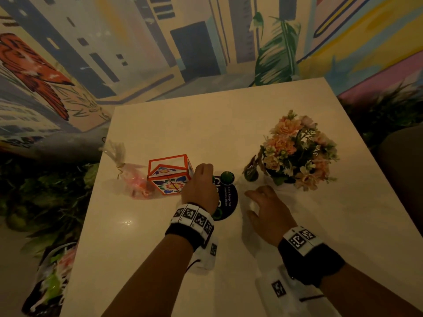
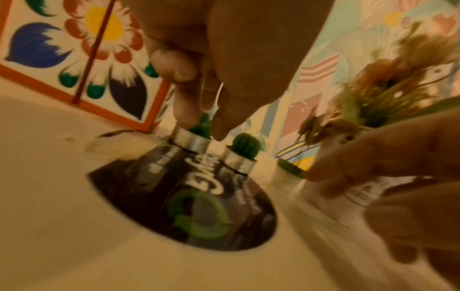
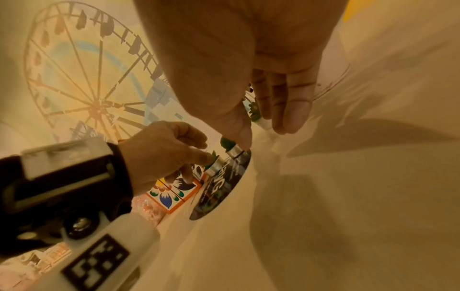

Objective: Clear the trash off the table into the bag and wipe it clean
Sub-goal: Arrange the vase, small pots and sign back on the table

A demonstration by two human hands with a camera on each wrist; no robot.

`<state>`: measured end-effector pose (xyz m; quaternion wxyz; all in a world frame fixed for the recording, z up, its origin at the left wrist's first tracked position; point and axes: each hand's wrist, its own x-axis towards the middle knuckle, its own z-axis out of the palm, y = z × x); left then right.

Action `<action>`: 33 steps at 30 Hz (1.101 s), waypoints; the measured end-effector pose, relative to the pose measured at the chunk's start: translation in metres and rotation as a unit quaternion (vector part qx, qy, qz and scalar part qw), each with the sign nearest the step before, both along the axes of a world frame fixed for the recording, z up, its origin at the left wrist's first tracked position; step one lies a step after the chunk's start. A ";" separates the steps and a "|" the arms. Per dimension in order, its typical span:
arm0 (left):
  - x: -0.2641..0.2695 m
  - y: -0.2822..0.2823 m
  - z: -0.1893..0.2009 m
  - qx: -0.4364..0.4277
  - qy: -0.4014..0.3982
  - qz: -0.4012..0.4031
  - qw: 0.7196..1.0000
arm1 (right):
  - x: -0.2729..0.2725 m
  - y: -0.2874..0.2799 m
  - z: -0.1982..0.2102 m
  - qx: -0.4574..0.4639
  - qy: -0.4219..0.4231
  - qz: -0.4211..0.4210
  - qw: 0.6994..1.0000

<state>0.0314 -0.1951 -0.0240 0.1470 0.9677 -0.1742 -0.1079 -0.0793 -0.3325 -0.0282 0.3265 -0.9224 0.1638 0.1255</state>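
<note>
On the cream table (image 1: 142, 248) a black round sticker (image 1: 226, 203) bears two small green cactus candles in metal cups. My left hand (image 1: 201, 179) pinches the left candle (image 2: 190, 140) by its rim, finger and thumb curled around it. The other candle (image 1: 227, 177) stands free just to the right. My right hand (image 1: 261, 202) lies with straight fingers on a thin clear plastic sheet (image 1: 249, 227), right of the sticker. A floral orange-edged box (image 1: 169, 179) and a tied clear bag of pink bits (image 1: 135, 179) sit left of my left hand.
A pot of peach flowers (image 1: 297, 149) and a small potted plant (image 1: 251, 170) stand at the right, just beyond my right hand. A dark bag with colourful contents (image 1: 50, 282) sits on the floor off the table's left edge. Painted walls close the back.
</note>
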 end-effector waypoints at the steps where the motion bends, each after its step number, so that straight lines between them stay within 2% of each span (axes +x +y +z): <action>1: -0.004 -0.003 0.003 -0.008 -0.011 -0.013 1.000 | 0.001 -0.001 -0.001 -0.007 -0.002 0.005 1.000; 4: -0.009 -0.019 0.010 -0.021 -0.019 -0.047 0.998 | 0.000 -0.004 -0.005 -0.031 0.001 0.027 0.999; 6: -0.004 -0.029 0.011 0.014 0.007 -0.057 0.998 | 0.001 -0.005 -0.006 -0.033 0.003 0.031 0.999; 8: 0.002 -0.035 0.009 0.037 0.023 -0.061 0.997 | 0.003 -0.006 -0.006 -0.031 -0.001 0.031 0.999; 14: 0.008 -0.036 0.007 0.034 0.024 -0.059 0.997 | 0.008 -0.008 -0.007 -0.019 0.007 0.041 0.999; 18: 0.005 -0.044 0.010 -0.003 0.022 -0.071 0.997 | 0.009 -0.009 -0.006 -0.007 0.011 0.038 0.999; 22: 0.005 -0.058 0.015 -0.045 0.065 -0.079 0.994 | 0.010 -0.010 -0.004 -0.016 -0.001 0.056 0.998; 26: 0.008 -0.063 0.012 -0.052 0.097 -0.073 0.991 | 0.011 -0.012 -0.001 0.003 -0.019 0.053 0.998; 33: 0.011 -0.062 0.002 -0.057 0.108 -0.071 0.990 | 0.007 -0.009 -0.009 0.047 -0.014 0.040 0.998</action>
